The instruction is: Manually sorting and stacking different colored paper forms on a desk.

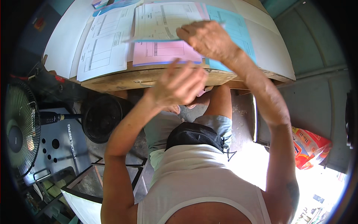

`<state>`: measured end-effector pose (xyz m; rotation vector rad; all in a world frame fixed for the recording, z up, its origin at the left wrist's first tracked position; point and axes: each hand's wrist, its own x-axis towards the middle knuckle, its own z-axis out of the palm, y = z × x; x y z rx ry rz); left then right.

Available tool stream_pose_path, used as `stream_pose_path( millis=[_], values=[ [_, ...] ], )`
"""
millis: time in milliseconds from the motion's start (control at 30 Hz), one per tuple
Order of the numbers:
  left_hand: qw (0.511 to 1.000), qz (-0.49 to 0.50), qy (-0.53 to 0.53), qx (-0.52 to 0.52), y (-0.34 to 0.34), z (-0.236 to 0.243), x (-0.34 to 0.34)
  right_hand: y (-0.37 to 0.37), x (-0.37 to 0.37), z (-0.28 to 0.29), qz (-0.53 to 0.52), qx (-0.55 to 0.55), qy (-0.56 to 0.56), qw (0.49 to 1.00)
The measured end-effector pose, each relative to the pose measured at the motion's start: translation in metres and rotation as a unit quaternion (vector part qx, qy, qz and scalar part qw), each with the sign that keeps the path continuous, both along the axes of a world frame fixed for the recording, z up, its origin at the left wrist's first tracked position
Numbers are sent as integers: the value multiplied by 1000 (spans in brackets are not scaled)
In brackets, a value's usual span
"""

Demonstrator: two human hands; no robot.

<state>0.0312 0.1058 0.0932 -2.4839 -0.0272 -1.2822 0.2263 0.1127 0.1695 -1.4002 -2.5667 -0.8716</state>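
My right hand is above the middle stack with its fingers curled and closed on the near edge of a white printed form sheet. That edge looks lifted and slightly blurred, with a bluish layer along it. Beneath it is a stack of pink printed forms at the table's front edge. My left hand hangs in front of the table edge, fingers apart and smeared by motion, holding nothing. White printed forms lie to the left, and light blue forms lie to the right, partly behind my right wrist.
The wooden table has a drawer-like front edge. Left of me stand a fan, a round black object and a grey machine panel. A black-edged frame is low on the left. A red plastic bag lies at right.
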Motion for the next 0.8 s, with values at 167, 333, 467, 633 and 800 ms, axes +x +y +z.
stream_pose_path(
  millis=[167, 333, 467, 633, 800],
  values=[
    [985, 31, 130, -111, -19, -23, 81, -9, 56, 28, 48, 57, -43, 996],
    [982, 76, 170, -24, -21, -49, 109, -85, 139, -2, -70, 29, 19, 997],
    [988, 43, 148, -7, -20, -54, 104, -131, 142, -56, -185, 6, 157, 970],
    [982, -29, 107, -151, -10, -43, 105, -169, 102, -52, -256, -55, 210, 942],
    [987, -18, 17, -159, -8, -30, 93, -175, 87, -48, -217, -94, 153, 959]
  ],
)
